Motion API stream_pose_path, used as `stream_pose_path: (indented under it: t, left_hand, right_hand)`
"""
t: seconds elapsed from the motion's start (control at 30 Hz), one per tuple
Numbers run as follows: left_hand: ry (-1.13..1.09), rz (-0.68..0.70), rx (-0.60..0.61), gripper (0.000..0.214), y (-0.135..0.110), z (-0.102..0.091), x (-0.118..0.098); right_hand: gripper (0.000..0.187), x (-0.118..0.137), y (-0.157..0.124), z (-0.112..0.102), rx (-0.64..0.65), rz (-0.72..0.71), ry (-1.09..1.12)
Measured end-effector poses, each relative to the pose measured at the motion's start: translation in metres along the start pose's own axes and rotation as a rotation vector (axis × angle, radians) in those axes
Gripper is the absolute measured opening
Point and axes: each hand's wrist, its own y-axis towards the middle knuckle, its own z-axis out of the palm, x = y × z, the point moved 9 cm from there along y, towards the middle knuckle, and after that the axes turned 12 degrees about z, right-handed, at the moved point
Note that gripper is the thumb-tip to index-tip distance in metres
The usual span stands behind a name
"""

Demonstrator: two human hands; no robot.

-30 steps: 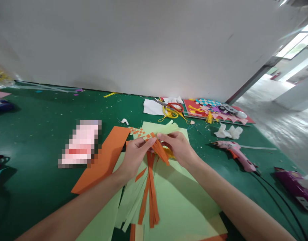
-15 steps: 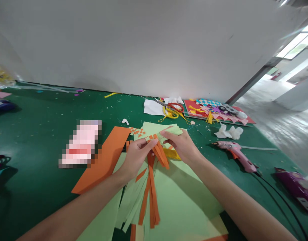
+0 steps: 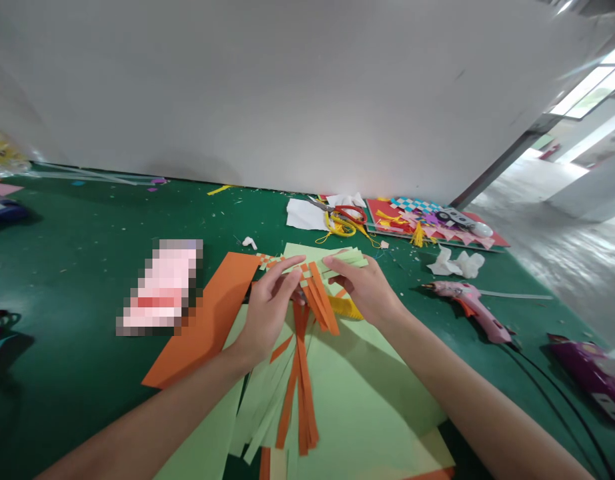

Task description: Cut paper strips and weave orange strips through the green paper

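Note:
Between my hands is a small weave of orange and pale green paper strips [image 3: 319, 301], its orange ends hanging down and its green ends pointing right. My left hand [image 3: 271, 303] grips the woven part at its left edge, thumb and fingers bent around it. The fingers of my right hand [image 3: 360, 287] are closed on the green strip ends. Below lie loose orange strips [image 3: 302, 387] and pale green strips [image 3: 261, 413] on pale green sheets [image 3: 367, 400]. Just left of the weave sits another small checkered woven piece [image 3: 266, 261], partly covered by my left hand.
An orange sheet [image 3: 207, 320] and a blurred-out pink rectangle [image 3: 162, 287] lie left. Behind are a white earbud [image 3: 249, 243] and scissors [image 3: 345, 219]. At right are crumpled tissue [image 3: 455, 262], a pink glue gun [image 3: 470, 303] with a cord, and a purple object [image 3: 590, 373].
My left thumb has drawn back from the orange strips, and its fingers now reach over the weave's top left. The orange ends have spread apart slightly. My right hand has barely moved.

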Motion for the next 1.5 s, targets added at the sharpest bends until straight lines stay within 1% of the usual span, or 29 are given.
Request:
stream_pose_path:
  t: [0.17, 0.37, 0.6, 0.77, 0.9, 0.97, 1.03, 1.1, 1.17, 1.27, 1.5]
  left_hand:
    - [-0.151, -0.026, 0.0, 0.034, 0.0, 0.004, 0.004]
    - [-0.153, -0.03, 0.003, 0.032, 0.0, 0.005, 0.002]
    - [-0.184, -0.042, -0.01, 0.031, 0.0, 0.004, 0.005]
    - [-0.237, -0.073, 0.007, 0.031, -0.001, 0.007, 0.007]
    - [-0.259, -0.101, 0.003, 0.031, -0.001, 0.008, 0.011]
    - [-0.269, -0.112, 0.007, 0.035, -0.002, 0.008, 0.013]
    - [-0.274, -0.116, 0.036, 0.043, -0.002, 0.011, 0.014]
    - [-0.256, -0.115, 0.073, 0.046, -0.002, 0.014, 0.014]
    - [-0.194, -0.101, 0.092, 0.039, -0.003, 0.014, 0.013]
    - [-0.083, -0.069, 0.104, 0.03, -0.003, 0.013, 0.01]
    - [0.024, -0.034, 0.106, 0.032, -0.002, 0.01, 0.005]
  right_hand:
    - [0.017, -0.002, 0.001, 0.001, 0.028, 0.032, 0.057]
    - [0.017, -0.008, 0.0, 0.004, 0.051, 0.078, 0.073]
    - [0.017, -0.005, 0.0, 0.003, 0.025, 0.069, 0.073]
    - [0.017, -0.004, -0.001, 0.007, 0.05, 0.059, 0.054]
    - [0.017, -0.005, 0.0, 0.006, 0.055, 0.052, 0.057]
    - [0.017, -0.005, 0.0, 0.004, 0.036, 0.043, 0.076]
    - [0.018, -0.004, 0.0, 0.001, 0.007, 0.024, 0.098]
    - [0.019, -0.002, -0.001, 0.0, -0.021, 0.003, 0.104]
    - [0.019, 0.0, -0.003, 0.0, -0.042, -0.016, 0.088]
    - [0.019, 0.002, -0.006, 0.004, -0.039, -0.038, 0.058]
    - [0.021, 0.001, -0.004, 0.004, -0.024, -0.026, 0.023]
